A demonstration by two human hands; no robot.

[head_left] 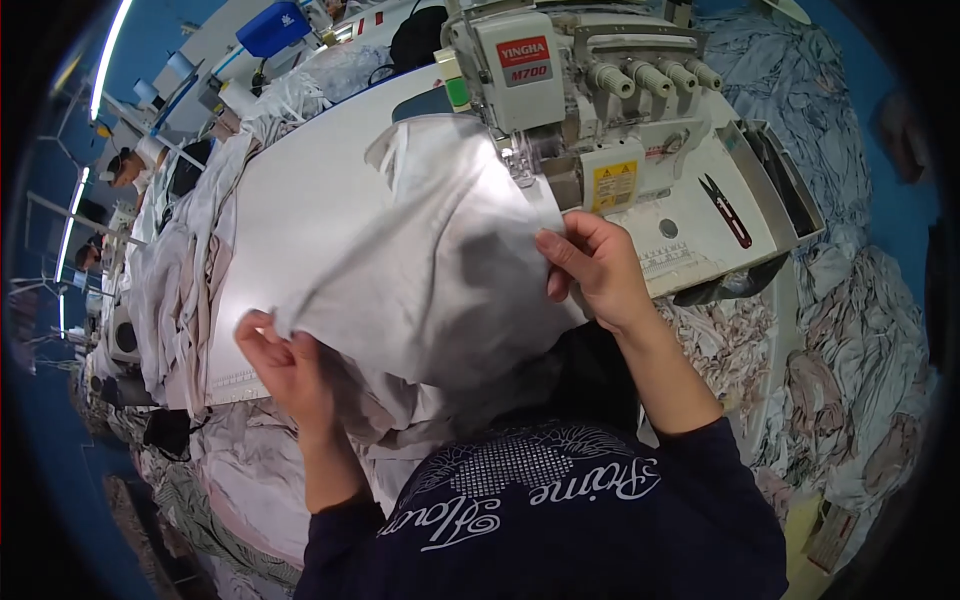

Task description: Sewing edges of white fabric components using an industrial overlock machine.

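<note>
In the head view, we see a person at a white worktable (300,200) with a pale grey piece of fabric (440,270) lifted between both hands. The fabric fills the middle of the picture, and its far edge reaches up toward one o'clock, where it meets the presser area of a white overlock sewing machine (580,110).

The left hand (285,365) sits at about eight o'clock from the picture's centre. Its fingers are curled and pressed onto the lower left corner of the fabric, pinching the cloth between thumb and fingertips. The right hand (595,270) sits at about three o'clock from the centre, just in front of the machine's base. Its fingers are closed over the fabric's right edge, gripping it, with the thumb lying on top of the cloth.

We see small red-handled thread snips (727,210) lying on the machine's flat side table, at about two o'clock, well apart from the right hand. A heap of similar pale cloth pieces (180,290) runs along the table's left edge at nine o'clock. More crumpled fabric (850,340) lies piled at four o'clock, to the right of the table. At ten o'clock, near the rim, another person (130,165) sits at a further station, small and bent by the lens.
</note>
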